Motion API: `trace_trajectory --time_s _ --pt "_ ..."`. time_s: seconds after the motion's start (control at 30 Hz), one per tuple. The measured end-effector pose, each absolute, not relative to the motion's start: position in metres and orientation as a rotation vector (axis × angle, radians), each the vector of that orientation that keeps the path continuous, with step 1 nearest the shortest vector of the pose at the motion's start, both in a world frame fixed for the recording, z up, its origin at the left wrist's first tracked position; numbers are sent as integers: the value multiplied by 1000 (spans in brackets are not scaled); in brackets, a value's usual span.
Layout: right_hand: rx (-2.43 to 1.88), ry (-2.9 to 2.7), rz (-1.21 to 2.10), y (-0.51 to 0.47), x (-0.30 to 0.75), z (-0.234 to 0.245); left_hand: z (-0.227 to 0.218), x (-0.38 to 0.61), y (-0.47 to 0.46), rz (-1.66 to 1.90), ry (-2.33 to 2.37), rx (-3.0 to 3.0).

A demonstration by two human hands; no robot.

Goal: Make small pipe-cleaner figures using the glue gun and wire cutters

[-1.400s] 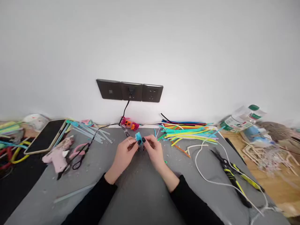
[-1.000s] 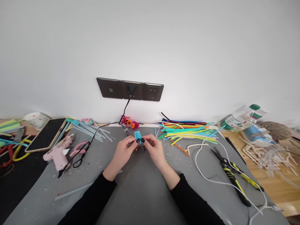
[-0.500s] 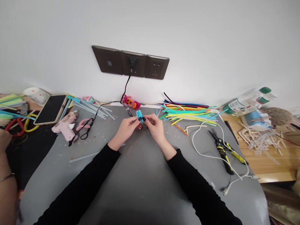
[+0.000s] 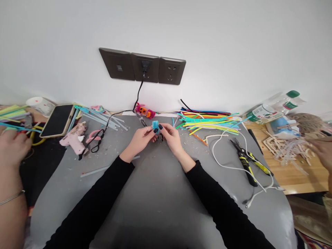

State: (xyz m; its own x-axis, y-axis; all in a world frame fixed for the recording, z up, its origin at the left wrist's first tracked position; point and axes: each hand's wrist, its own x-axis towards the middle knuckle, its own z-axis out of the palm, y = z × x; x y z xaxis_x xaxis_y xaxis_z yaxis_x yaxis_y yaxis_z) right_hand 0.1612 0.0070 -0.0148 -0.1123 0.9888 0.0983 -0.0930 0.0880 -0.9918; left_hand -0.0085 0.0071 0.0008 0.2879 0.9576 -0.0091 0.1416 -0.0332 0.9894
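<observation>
A small light-blue bundle of bent pipe cleaners (image 4: 155, 126) is pinched between my two hands above the grey mat (image 4: 155, 193). My left hand (image 4: 141, 140) closes on it from the left, thumb on its near side. From the right, my right hand (image 4: 169, 137) grips it with thumb and fingertips. Short black ends show below the fingers; what they belong to I cannot make out. Just behind my hands lies a pink and orange fuzzy figure (image 4: 144, 111). The undersides of the fingers are hidden.
Right of my hands lies a pile of coloured pipe cleaners (image 4: 210, 122). Black-yellow pliers (image 4: 246, 160) and a white cable (image 4: 225, 169) lie farther right. On the left are a pink glue gun (image 4: 74, 140), a phone (image 4: 57, 120) and another person's hand (image 4: 12, 148). A bottle (image 4: 272, 109) stands at right.
The blue bundle has turned more upright in my fingers. At left another person's hand has moved forward over the scissors, and a hand has come in at the right edge.
</observation>
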Motion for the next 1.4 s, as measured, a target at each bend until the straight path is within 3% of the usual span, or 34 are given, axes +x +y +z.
trace_trajectory --time_s 0.23,0.67,1.2,1.4 --pt "-1025 -1302 1365 6 161 -9 0 -6 6 852 1024 1498" --pt "-1060 -1125 1186 11 165 -14 0 -6 7 1039 1119 1351" --pt "-1111 -1417 837 8 165 -15 1 -7 5 1222 1337 1629" --pt "-1073 -1475 855 9 164 -13 6 -4 3 1222 1294 1670"
